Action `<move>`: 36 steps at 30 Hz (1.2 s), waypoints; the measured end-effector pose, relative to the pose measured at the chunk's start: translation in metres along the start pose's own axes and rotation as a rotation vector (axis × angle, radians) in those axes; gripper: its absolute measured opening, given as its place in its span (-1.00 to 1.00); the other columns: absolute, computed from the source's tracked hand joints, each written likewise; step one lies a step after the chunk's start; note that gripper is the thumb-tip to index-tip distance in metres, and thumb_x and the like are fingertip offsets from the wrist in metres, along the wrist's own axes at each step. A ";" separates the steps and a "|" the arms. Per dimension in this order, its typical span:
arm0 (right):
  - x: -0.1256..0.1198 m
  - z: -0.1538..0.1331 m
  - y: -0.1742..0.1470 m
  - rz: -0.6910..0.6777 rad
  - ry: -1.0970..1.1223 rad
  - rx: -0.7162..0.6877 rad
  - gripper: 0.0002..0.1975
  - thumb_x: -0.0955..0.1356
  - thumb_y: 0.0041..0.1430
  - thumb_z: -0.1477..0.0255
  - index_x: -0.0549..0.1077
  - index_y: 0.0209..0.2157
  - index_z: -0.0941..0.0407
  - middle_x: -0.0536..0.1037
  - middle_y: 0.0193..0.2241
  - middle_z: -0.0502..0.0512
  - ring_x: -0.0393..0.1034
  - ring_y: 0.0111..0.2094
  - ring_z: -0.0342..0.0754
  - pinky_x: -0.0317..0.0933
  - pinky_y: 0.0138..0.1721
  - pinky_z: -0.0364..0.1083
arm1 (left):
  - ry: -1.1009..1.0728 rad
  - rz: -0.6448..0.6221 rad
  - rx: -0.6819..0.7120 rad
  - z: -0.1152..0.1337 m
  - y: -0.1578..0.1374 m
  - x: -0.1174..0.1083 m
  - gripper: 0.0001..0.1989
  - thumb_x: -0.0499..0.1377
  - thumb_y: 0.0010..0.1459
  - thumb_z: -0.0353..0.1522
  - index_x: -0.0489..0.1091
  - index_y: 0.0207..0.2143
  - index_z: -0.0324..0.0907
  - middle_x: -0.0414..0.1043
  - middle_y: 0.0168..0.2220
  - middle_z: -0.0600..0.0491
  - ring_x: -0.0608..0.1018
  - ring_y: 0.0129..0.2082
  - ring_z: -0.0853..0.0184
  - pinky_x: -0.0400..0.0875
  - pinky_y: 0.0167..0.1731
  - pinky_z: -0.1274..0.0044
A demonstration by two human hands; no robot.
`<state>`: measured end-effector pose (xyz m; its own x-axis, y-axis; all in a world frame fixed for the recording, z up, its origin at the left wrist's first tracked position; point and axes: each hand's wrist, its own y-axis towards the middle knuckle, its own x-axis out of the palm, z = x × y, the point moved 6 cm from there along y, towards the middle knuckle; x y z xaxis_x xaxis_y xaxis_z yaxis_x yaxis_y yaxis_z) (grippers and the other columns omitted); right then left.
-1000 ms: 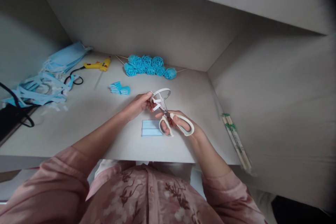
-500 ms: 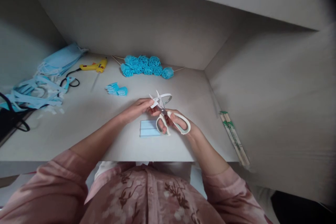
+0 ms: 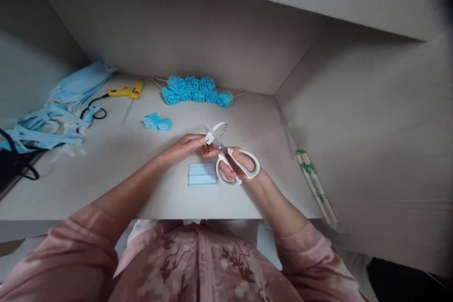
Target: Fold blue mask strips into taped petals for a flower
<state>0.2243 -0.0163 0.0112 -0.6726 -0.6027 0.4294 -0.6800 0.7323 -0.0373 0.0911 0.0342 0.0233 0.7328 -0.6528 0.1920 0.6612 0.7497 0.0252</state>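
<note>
My left hand (image 3: 194,146) pinches a short white strip (image 3: 210,138), which looks like tape, between thumb and fingers. A pale ring (image 3: 221,127) resembling a tape roll shows just behind the blades; what supports it is hidden. In my right hand (image 3: 240,163) are white-handled scissors (image 3: 221,148), my fingers through both loops. Their blades point up and left, slightly apart, beside the strip. Below my hands, a light blue folded piece of mask fabric (image 3: 201,174) lies flat on the table.
Blue fabric roses (image 3: 193,89) on sticks lie along the back wall. Pleated blue pieces (image 3: 156,121) sit nearer. A yellow glue gun (image 3: 125,90), stacked masks (image 3: 83,80) and scraps (image 3: 46,125) are at left. Packaged wooden sticks (image 3: 316,186) lie along the right wall.
The scissors have shifted slightly right and their blades and loops have come closer together. The white strip at my left fingers looks shorter, and the ring has moved a little left.
</note>
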 end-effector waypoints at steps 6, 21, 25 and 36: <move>0.003 -0.003 0.001 -0.020 0.063 -0.031 -0.39 0.33 0.16 -0.05 0.47 -0.05 0.22 0.25 -0.67 -0.16 0.04 -0.72 -0.29 0.07 -0.72 -0.24 | -0.197 -0.043 0.010 0.001 0.004 0.000 -0.67 0.19 0.14 -0.15 0.50 -0.29 -0.27 0.49 -0.29 -0.09 0.49 -0.26 0.24 0.31 -0.15 0.43; 0.006 0.008 0.002 -0.050 0.140 0.039 -0.41 0.40 0.12 0.02 0.49 -0.01 0.21 0.30 -0.67 -0.16 0.02 -0.74 -0.32 0.04 -0.74 -0.25 | -0.041 0.222 0.066 -0.004 0.002 -0.018 -0.77 0.31 0.01 -0.24 0.50 -0.52 -0.23 0.45 -0.49 0.05 0.44 -0.41 0.37 0.27 -0.29 0.52; 0.008 0.006 0.001 -0.006 0.101 0.056 -0.40 0.41 0.09 0.02 0.49 0.00 0.20 0.29 -0.67 -0.17 0.01 -0.73 -0.33 -0.01 -0.74 -0.26 | 0.034 0.258 0.078 -0.006 0.002 -0.022 -0.76 0.26 0.04 -0.24 0.48 -0.54 -0.21 0.43 -0.50 0.07 0.43 -0.42 0.36 0.27 -0.31 0.52; 0.008 0.004 0.002 0.129 -0.171 0.042 -0.43 0.45 0.08 0.12 0.50 -0.01 0.25 0.31 -0.69 -0.17 0.10 -0.73 -0.31 0.20 -0.70 -0.24 | 0.152 0.262 0.031 -0.001 0.004 -0.015 -0.64 0.22 0.12 -0.10 0.51 -0.28 -0.22 0.42 -0.45 0.08 0.35 -0.54 0.43 0.20 -0.52 0.58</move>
<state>0.2161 -0.0210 0.0111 -0.7921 -0.5527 0.2592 -0.5944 0.7950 -0.1212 0.0825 0.0467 0.0197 0.8948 -0.4439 0.0469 0.4433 0.8961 0.0242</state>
